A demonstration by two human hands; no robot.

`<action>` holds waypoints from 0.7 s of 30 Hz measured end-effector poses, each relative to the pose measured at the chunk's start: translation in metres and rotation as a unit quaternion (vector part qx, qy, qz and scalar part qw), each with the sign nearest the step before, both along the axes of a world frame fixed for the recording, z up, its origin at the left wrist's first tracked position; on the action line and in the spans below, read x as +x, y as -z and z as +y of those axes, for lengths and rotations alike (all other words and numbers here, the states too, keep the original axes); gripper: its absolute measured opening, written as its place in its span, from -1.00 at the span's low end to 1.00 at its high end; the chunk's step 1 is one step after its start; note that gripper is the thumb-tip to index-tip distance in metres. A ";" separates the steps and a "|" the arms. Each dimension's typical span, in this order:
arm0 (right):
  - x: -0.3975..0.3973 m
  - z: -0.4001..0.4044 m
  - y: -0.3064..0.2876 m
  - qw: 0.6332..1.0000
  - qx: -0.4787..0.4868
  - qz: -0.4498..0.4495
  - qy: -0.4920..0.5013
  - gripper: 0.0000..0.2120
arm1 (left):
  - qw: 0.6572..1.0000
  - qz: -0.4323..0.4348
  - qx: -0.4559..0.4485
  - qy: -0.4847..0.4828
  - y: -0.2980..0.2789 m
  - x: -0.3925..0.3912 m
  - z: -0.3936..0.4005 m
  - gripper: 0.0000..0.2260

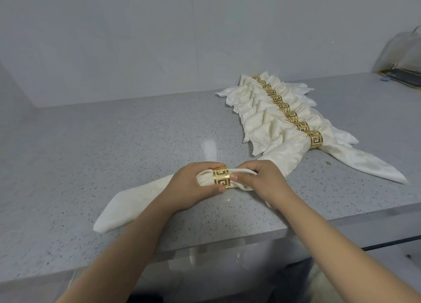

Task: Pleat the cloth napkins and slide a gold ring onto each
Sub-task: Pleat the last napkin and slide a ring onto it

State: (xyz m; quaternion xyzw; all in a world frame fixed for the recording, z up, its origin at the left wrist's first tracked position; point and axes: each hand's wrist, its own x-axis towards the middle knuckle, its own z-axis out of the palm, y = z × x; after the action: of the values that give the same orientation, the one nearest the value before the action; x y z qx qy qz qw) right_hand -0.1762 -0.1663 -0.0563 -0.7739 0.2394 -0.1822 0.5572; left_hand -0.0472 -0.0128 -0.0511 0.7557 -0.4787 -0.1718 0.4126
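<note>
Item 1: cream pleated cloth napkin (134, 202), which I log as lying on the grey speckled stone tabletop (114, 138), its gathered middle lifted into both hands and its flat tail trailing left of the grip toward the near edge.

Item 2: gold cut-out metal ring with a key pattern (222, 177), seated round the napkin's gathered middle, between the two hands.

Item 3: left hand (193, 184), grip clamped on the ring, thumb beneath, fingers curled over the top.

Item 4: right hand (262, 179), grip pinched on the bunched napkin just right of the ring.

Item 5: row of finished cream napkins with gold rings (284, 118), overlapping, beyond and right of the grip, the nearest one's tail close to my right hand.
</note>
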 end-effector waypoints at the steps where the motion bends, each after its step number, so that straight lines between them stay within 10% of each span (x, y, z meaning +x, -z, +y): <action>1: 0.000 0.000 0.000 1.000 0.008 -0.007 0.008 -0.96 | 1.000 0.005 -0.004 0.002 0.001 0.001 0.001 -0.62; 14: -0.002 -0.003 0.008 0.993 -0.121 -0.014 -0.001 -0.94 | 0.999 -0.027 -0.009 -0.021 0.004 0.008 0.011 -0.63; 21: 0.004 0.005 0.011 0.966 -0.241 0.002 -0.095 -0.58 | 0.998 -0.057 -0.036 -0.016 0.005 0.002 0.012 -0.58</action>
State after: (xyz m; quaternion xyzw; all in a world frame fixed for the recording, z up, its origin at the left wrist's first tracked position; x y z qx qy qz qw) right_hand -0.1726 -0.1617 -0.0677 -0.9050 0.1152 -0.1795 0.3681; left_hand -0.0451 -0.0008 -0.0561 0.7566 -0.4952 -0.1044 0.4140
